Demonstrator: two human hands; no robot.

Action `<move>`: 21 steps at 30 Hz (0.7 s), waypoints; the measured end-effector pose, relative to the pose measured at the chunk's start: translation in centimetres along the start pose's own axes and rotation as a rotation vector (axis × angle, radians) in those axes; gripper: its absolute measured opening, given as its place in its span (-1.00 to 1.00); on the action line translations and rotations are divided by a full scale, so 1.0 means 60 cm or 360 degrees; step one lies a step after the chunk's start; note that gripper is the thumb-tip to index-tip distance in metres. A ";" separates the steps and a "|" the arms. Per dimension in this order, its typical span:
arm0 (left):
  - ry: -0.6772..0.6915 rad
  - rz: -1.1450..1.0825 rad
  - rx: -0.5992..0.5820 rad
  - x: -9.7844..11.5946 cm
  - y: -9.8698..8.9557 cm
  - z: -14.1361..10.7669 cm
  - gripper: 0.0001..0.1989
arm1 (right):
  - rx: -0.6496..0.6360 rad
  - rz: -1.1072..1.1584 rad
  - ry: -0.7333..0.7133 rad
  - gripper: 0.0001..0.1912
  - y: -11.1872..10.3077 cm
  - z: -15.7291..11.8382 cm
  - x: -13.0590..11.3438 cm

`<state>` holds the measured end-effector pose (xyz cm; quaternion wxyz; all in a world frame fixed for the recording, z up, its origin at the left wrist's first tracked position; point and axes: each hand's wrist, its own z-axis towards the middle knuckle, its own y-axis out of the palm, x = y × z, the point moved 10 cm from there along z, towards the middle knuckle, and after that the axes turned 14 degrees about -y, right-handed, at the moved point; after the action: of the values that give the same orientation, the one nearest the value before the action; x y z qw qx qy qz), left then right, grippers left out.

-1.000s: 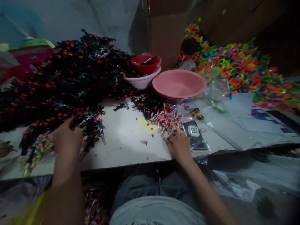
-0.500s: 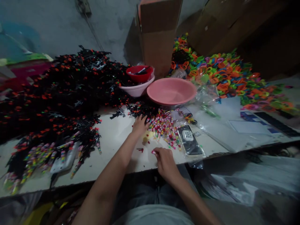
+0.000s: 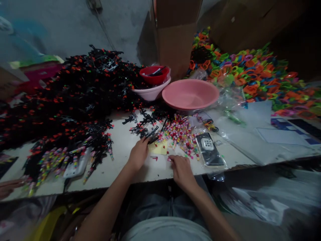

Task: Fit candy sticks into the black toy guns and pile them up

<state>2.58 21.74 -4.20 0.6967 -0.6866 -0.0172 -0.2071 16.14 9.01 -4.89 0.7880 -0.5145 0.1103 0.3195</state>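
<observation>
Fingers of the left hand at the loose black toy guns; those of the right hand pinching a small pink piece.
Left fingers reach forward, close together, at the near edge of the guns; whether they grip one cannot be told. Right fingertips are pressed together just above the desk, right of a small red part. Yellow paper lies between the hands, farther back, beside the multicoloured small pieces; a bagged black item lies to their right.
</observation>
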 end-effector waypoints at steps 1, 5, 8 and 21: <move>-0.0014 -0.0057 0.0003 -0.007 -0.005 -0.011 -0.59 | -0.0010 -0.0004 0.0002 -0.70 0.001 0.000 0.000; -0.0040 -0.0436 0.0129 -0.039 -0.042 -0.043 -0.70 | -0.0009 -0.0010 0.0018 -0.70 -0.001 -0.003 0.004; -0.0214 -0.0840 0.0276 -0.072 -0.074 -0.061 -0.78 | 0.0044 0.0074 0.0034 -0.71 -0.008 -0.004 0.002; -0.0939 -0.2504 -0.0619 0.020 0.036 -0.166 -0.63 | 0.0398 0.0819 0.0281 -0.84 -0.039 -0.007 -0.052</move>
<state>1.75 11.76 -6.47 0.1879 -0.6078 -0.6324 -0.4420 15.25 6.80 -1.82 0.7258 -0.3944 0.3438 0.4466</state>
